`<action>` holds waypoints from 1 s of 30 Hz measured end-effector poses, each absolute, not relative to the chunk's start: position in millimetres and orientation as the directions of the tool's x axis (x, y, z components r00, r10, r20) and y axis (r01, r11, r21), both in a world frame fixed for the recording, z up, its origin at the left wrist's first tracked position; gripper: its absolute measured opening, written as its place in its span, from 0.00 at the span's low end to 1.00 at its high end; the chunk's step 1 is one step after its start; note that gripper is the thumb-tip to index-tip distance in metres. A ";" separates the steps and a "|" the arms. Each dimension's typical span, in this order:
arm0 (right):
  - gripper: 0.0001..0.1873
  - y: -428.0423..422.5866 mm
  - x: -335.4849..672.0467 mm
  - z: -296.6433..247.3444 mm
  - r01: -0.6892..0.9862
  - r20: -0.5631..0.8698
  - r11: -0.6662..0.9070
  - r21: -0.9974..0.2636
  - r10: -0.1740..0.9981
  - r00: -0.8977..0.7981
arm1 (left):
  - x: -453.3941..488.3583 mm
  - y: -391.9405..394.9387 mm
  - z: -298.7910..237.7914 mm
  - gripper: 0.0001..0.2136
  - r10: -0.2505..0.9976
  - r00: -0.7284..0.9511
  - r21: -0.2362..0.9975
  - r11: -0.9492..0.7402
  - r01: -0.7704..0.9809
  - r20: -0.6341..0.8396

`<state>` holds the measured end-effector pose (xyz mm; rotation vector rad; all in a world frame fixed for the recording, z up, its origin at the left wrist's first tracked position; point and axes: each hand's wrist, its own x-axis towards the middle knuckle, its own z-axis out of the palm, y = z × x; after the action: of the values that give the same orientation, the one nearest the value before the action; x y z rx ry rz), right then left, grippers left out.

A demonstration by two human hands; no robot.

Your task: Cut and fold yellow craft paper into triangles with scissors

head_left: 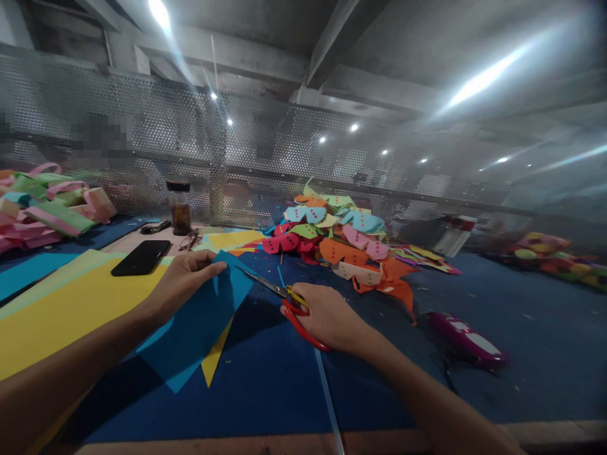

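Observation:
My left hand (184, 278) pinches the upper edge of a blue sheet of paper (203, 328), which hangs tilted over the dark blue tabletop (265, 385). In my right hand (322, 316) is a pair of scissors (270, 285) with red and yellow handles. Their blades point left, with the tips at the top right edge of the blue paper; I cannot tell whether they bite into it. A yellow paper piece (218, 357) shows below the sheet, and a narrow blue strip (327, 398) lies under my right hand.
Ahead is a heap of cut-paper pieces (341, 237) with dotted marks. Yellow sheets (114, 291), a black phone (141, 258) and a jar (181, 208) are at left. A purple device (467, 341) lies right. Behind stands a perforated metal screen (256, 145).

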<state>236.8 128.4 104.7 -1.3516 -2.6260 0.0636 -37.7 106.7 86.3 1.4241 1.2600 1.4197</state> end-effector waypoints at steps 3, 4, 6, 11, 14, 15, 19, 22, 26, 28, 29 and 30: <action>0.12 128.5 236.5 104.9 0.806 0.139 0.580 -0.114 0.813 -0.565 | -37.7 105.6 87.0 0.18 0.963 -0.095 0.961 -0.239 0.140 0.253; 0.12 128.6 236.5 104.9 0.807 0.137 0.581 -0.111 0.813 -0.566 | -37.8 105.3 87.1 0.17 0.963 -0.094 0.961 -0.238 0.140 0.252; 0.13 128.7 236.3 105.0 0.808 0.135 0.580 -0.106 0.813 -0.566 | -38.3 104.9 86.9 0.17 0.965 -0.089 0.963 -0.233 0.136 0.246; 0.13 128.8 236.3 104.9 0.811 0.130 0.577 -0.099 0.815 -0.564 | -38.9 105.2 86.5 0.17 0.968 -0.083 0.964 -0.223 0.143 0.236; 0.13 128.9 236.3 104.4 0.810 0.135 0.578 -0.101 0.814 -0.565 | -39.1 105.8 85.5 0.17 0.969 -0.087 0.966 -0.218 0.141 0.231; 0.13 129.0 236.4 104.1 0.808 0.137 0.580 -0.101 0.813 -0.566 | -39.3 106.0 85.1 0.17 0.969 -0.089 0.967 -0.216 0.137 0.230; 0.13 129.3 236.4 103.5 0.808 0.142 0.582 -0.094 0.811 -0.568 | -40.1 106.2 84.6 0.18 0.969 -0.089 0.966 -0.217 0.139 0.231; 0.13 129.0 236.1 104.4 0.811 0.142 0.578 -0.088 0.814 -0.564 | -39.8 105.9 85.5 0.18 0.967 -0.090 0.963 -0.221 0.154 0.237; 0.14 128.9 236.0 105.3 0.818 0.128 0.570 -0.080 0.820 -0.559 | -38.2 105.6 87.1 0.18 0.967 -0.089 0.965 -0.224 0.138 0.237; 0.14 129.5 236.3 104.8 0.821 0.122 0.567 -0.069 0.822 -0.557 | -37.7 105.7 87.8 0.18 0.968 -0.088 0.966 -0.221 0.134 0.234; 0.14 130.0 236.4 104.3 0.822 0.122 0.566 -0.063 0.822 -0.557 | -37.7 105.8 88.0 0.18 0.968 -0.089 0.966 -0.220 0.137 0.234; 0.15 130.5 236.6 103.8 0.823 0.122 0.566 -0.057 0.822 -0.556 | -37.9 105.9 88.1 0.18 0.968 -0.090 0.965 -0.220 0.143 0.234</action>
<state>236.6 130.5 103.8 -1.4045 -2.6584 -0.0092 -37.9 105.9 88.1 1.4280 1.2711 1.3951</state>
